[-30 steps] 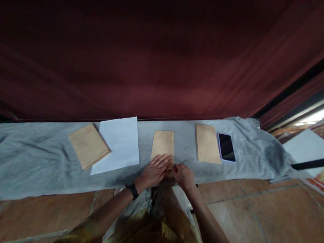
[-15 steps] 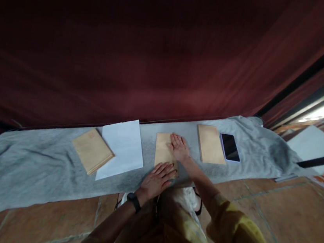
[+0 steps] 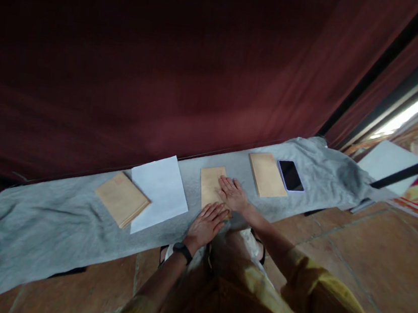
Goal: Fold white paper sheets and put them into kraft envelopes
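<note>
My left hand (image 3: 206, 222) and right hand (image 3: 234, 194) lie flat, fingers extended and gripping nothing, on the tan, rectangular paper envelope (image 3: 209, 181) in front of me, on the long grey soft cloth (image 3: 66, 228). I judge the envelope light, thin and easily creased, perhaps a little slick; its far edge, clear of my fingers, seems best for a gentle pinch.

A lane of bare cloth (image 3: 192, 182) runs between sheet (image 3: 159, 188) and envelope (image 3: 210, 181); rightward, the right stack (image 3: 267, 175) and phone (image 3: 291, 176) (side by side) obstruct; the curtain (image 3: 201, 94) bounds the far edge.
</note>
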{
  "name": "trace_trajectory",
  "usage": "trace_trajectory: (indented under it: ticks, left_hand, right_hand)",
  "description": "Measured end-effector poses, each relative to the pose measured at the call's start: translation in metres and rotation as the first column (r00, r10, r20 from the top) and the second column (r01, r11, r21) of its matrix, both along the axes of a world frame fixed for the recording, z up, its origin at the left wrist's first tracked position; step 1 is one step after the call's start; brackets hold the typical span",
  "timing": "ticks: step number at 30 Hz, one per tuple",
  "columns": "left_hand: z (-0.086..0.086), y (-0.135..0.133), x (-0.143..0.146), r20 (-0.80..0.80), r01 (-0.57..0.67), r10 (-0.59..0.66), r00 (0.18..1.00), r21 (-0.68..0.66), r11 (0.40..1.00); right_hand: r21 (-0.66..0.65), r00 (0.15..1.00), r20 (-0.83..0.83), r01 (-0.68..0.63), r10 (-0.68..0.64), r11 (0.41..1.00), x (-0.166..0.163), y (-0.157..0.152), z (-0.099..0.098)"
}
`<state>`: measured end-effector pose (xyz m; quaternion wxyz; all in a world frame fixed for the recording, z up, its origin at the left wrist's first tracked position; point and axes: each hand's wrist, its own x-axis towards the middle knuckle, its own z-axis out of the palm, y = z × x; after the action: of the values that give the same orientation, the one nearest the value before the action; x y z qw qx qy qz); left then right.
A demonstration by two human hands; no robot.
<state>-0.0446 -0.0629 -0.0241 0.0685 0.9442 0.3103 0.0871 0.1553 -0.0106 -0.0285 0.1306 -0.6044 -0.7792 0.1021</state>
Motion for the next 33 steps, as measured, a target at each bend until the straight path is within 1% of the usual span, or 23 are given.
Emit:
trace_trajectory:
  ticks: [3,10,15,18,21,24,26,29,31,33]
  left_hand:
    - [-0.001,0.000,0.000,0.023,-0.007,0.007,1.000,-0.005,1.000]
    - [-0.005,-0.002,-0.001,0.126,-0.026,0.032,0.991,-0.052,0.998]
    - [-0.007,-0.003,-0.003,0.186,-0.034,0.047,0.981,-0.073,0.997]
    - [-0.008,-0.002,-0.004,0.197,-0.022,0.037,0.980,-0.076,0.997]
    - [-0.007,-0.002,-0.004,0.199,-0.016,0.032,0.979,-0.080,0.997]
    - [-0.007,-0.002,-0.004,0.202,-0.022,0.037,0.979,-0.075,0.997]
    - [-0.007,-0.003,-0.004,0.214,-0.031,0.045,0.976,-0.070,0.997]
    - [-0.008,-0.003,-0.004,0.238,-0.029,0.043,0.970,-0.064,0.998]
    - [-0.009,-0.003,-0.004,0.245,-0.023,0.037,0.969,-0.060,0.998]
    - [-0.009,-0.003,-0.005,0.243,-0.024,0.038,0.969,-0.060,0.998]
  right_hand:
    - [0.003,0.999,0.006,-0.035,0.034,0.999,0.001,-0.019,-0.001]
    - [0.037,0.999,0.011,-0.051,0.050,0.998,-0.002,-0.067,-0.005]
    - [0.071,0.992,0.000,-0.123,0.123,0.990,0.003,-0.108,-0.011]
    - [0.042,0.987,-0.004,-0.162,0.162,0.986,0.011,-0.115,-0.012]
    - [-0.010,0.990,0.010,-0.144,0.144,0.990,0.019,-0.098,-0.009]
    - [-0.018,0.995,0.036,-0.095,0.095,0.995,0.022,-0.062,-0.004]
    - [0.010,0.996,0.049,-0.068,0.068,0.998,0.019,-0.036,-0.003]
    - [0.085,0.998,0.061,-0.021,0.015,0.996,0.011,-0.001,-0.007]
    - [0.136,0.998,0.057,0.012,-0.020,0.991,0.005,0.016,-0.012]
    - [0.179,0.998,0.042,0.043,-0.051,0.983,0.000,0.027,-0.017]
